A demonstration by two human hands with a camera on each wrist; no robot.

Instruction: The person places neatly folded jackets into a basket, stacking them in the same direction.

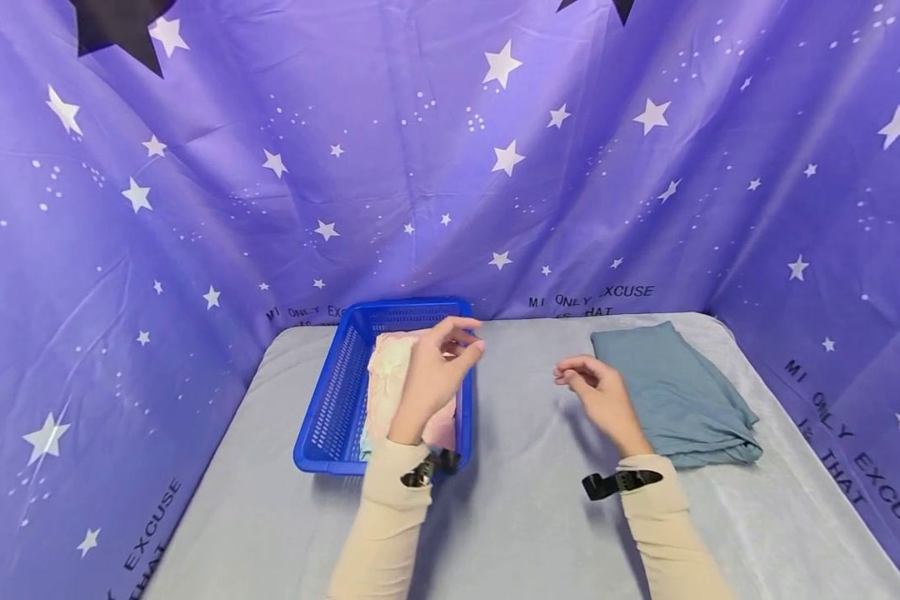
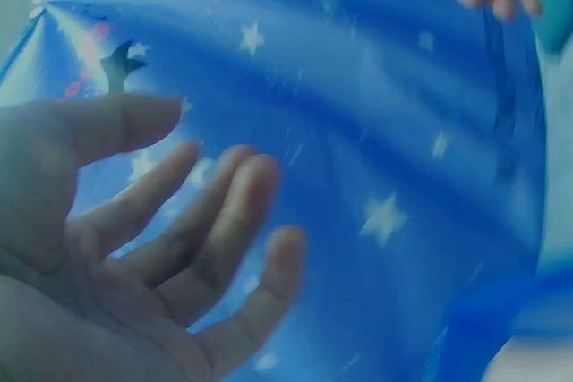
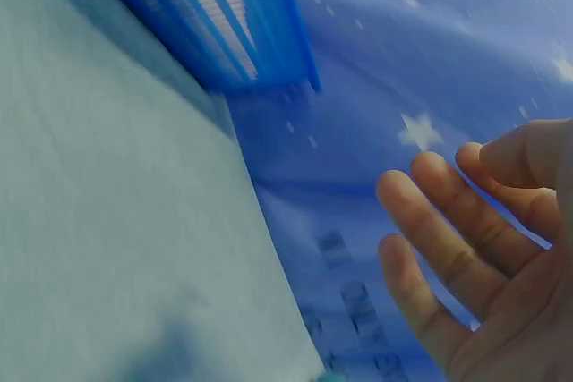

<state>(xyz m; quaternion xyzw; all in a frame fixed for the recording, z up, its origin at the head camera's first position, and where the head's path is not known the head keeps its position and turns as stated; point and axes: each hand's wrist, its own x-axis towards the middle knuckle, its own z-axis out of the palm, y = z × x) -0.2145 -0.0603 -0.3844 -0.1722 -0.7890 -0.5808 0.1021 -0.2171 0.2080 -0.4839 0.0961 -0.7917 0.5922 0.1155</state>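
Note:
Over the right side of a blue plastic basket [image 1: 317,425] hovers my left hand [image 1: 437,375], its fingers loosely bent and nothing held. Inside the basket lie folded clothes [image 1: 390,367] in cream and pink, partly hidden behind that hand. My right hand [image 1: 596,392] is raised above the table, just left of a folded grey-blue cloth [image 1: 667,392], and is bare of any object. The left wrist view shows the left palm [image 2: 116,301] with relaxed, spread fingers. In the right wrist view the fingers [image 3: 448,248] are also relaxed and apart from anything.
A grey cloth covers the table [image 1: 517,517]. Purple curtains [image 1: 420,167] with white stars hang behind it and on both sides. The basket stands at the left rear, close to the back curtain. Black straps with small cameras [image 1: 618,483] sit on both wrists.

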